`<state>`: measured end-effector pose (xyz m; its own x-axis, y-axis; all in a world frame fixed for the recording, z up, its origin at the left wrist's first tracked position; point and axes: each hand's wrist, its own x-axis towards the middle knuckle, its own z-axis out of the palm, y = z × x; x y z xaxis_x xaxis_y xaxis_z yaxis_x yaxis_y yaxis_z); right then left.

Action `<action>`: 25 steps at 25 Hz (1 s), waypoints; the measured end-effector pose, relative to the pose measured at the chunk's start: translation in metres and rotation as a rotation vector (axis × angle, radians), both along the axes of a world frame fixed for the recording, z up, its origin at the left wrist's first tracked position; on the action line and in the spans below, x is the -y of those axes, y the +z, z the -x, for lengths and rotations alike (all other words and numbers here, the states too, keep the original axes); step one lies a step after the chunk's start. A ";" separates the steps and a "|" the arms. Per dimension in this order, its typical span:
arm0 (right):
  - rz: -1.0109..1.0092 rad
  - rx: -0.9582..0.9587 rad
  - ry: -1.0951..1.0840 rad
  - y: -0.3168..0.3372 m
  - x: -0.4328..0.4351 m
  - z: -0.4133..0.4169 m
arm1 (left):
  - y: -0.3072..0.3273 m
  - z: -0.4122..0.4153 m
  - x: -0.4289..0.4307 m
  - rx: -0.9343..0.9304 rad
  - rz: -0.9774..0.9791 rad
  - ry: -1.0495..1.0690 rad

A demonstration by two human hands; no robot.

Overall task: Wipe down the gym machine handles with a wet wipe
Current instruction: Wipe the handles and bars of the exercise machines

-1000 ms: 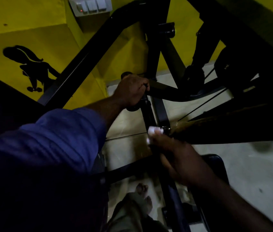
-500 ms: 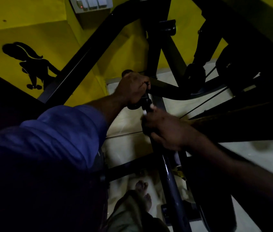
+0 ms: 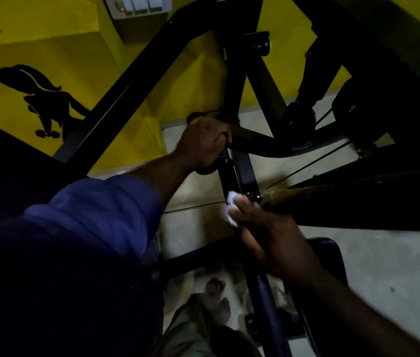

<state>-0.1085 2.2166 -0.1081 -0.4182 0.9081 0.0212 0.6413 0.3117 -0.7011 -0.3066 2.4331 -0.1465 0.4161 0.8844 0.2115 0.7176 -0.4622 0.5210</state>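
Head view: left hand [image 3: 203,145] grips the handle [image 3: 227,176]; right hand [image 3: 270,238] pinches the wipe [image 3: 231,207] against its lower end; wiping is under way; next, probably a firm slide upward.

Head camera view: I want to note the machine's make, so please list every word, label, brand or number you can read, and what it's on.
No readable text anywhere.
Wall figure: a black silhouette, no lettering.
Switch panel: a red light, no legible markings.
Machine frame: too dark to show any label.
Wipe: plain white.
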 end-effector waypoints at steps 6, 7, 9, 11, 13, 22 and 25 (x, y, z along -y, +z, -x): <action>0.610 -0.507 -0.558 0.000 -0.022 0.023 | 0.000 0.000 0.001 -0.012 0.024 0.017; 0.871 -0.676 -0.580 -0.008 -0.055 0.026 | 0.002 0.001 0.002 -0.015 0.015 0.014; 1.212 -0.922 -0.530 -0.017 -0.104 0.030 | 0.002 0.001 0.002 -0.010 0.018 0.004; 1.273 -1.061 -0.478 -0.016 -0.103 0.025 | 0.000 0.000 0.003 -0.002 0.031 0.001; 1.351 -1.096 -0.450 -0.018 -0.060 0.012 | -0.001 0.002 0.000 0.004 0.044 0.021; 1.208 -1.010 -0.475 -0.016 -0.056 0.011 | 0.006 0.001 0.004 -0.073 0.040 0.015; 0.851 -0.799 -0.509 -0.001 0.011 0.009 | 0.008 0.002 0.007 -0.087 0.019 0.006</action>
<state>-0.1176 2.2058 -0.1095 -0.1598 0.8124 -0.5608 -0.1359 -0.5807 -0.8027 -0.3088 2.4262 -0.1390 0.4270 0.8904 0.1579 0.7632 -0.4485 0.4651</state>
